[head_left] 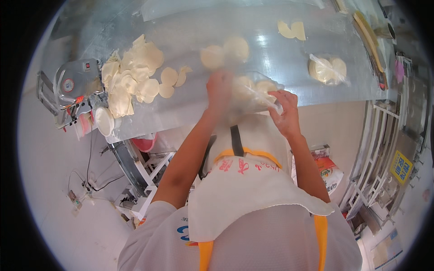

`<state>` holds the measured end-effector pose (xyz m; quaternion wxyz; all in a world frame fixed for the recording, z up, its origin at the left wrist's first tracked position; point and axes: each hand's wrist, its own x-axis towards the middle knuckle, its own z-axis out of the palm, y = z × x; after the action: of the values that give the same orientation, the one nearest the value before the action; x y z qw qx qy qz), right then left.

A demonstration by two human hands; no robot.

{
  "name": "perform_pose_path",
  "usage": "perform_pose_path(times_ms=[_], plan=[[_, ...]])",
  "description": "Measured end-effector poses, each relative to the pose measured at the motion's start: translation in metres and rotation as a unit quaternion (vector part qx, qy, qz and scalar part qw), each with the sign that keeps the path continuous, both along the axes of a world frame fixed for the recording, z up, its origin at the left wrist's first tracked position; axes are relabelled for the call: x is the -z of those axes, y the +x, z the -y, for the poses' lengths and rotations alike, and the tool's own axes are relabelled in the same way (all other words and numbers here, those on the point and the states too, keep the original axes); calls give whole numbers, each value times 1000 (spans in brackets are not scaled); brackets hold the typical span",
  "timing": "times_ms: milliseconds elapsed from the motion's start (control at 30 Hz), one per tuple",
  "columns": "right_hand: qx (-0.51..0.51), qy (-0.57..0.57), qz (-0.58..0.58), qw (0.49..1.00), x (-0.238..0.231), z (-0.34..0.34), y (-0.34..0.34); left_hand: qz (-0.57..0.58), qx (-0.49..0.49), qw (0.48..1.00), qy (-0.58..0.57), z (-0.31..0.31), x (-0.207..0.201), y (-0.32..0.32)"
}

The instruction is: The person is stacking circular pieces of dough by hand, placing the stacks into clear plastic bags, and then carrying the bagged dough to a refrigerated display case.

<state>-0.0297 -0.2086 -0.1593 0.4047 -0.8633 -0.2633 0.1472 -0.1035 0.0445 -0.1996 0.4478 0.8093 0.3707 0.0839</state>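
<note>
A clear plastic bag (258, 98) with two round stacks of pale dough wrappers lies at the near edge of the metal table. My right hand (285, 113) has its fingers bent round the bag's right end, gripping the film. At the left end, my left hand (219, 90) looks curled against the bag; a hazy smear hides its fingertips. Just beyond stand two uncovered wrapper stacks, one on the left (212, 57) and one on the right (236, 49). Another filled bag (327, 70) rests farther right.
Loose dough sheets and rounds (135, 74) are heaped on the left of the metal table (190, 27), beside a silver machine (77, 80) and a white bowl (105, 121). Dough scraps (291, 30) lie at the back. A long wooden-backed brush (368, 38) lines the right side; a metal rack (370, 153) stands below.
</note>
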Motion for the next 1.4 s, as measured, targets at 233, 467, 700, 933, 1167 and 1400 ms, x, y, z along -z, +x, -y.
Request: perform_pose_path(times_ms=[233, 467, 700, 933, 1167, 1400], plan=[[-100, -68, 160, 980, 34, -50, -3, 90, 111, 941, 308, -46, -27, 31], [-131, -86, 168, 973, 20, -57, 1, 35, 272, 887, 373, -89, 21, 58], [-32, -34, 106, 993, -14, -48, -3, 0, 334, 860, 386, -88, 13, 74], [80, -28, 87, 993, -62, -25, -22, 63, 373, 896, 232, -112, -11, 82], [247, -40, 67, 966, -91, 57, -54, 73, 440, 881, 161, -69, -87, 80], [409, -30, 36, 911, -102, 185, -83, -41, 429, 900, 67, 66, -193, 92]])
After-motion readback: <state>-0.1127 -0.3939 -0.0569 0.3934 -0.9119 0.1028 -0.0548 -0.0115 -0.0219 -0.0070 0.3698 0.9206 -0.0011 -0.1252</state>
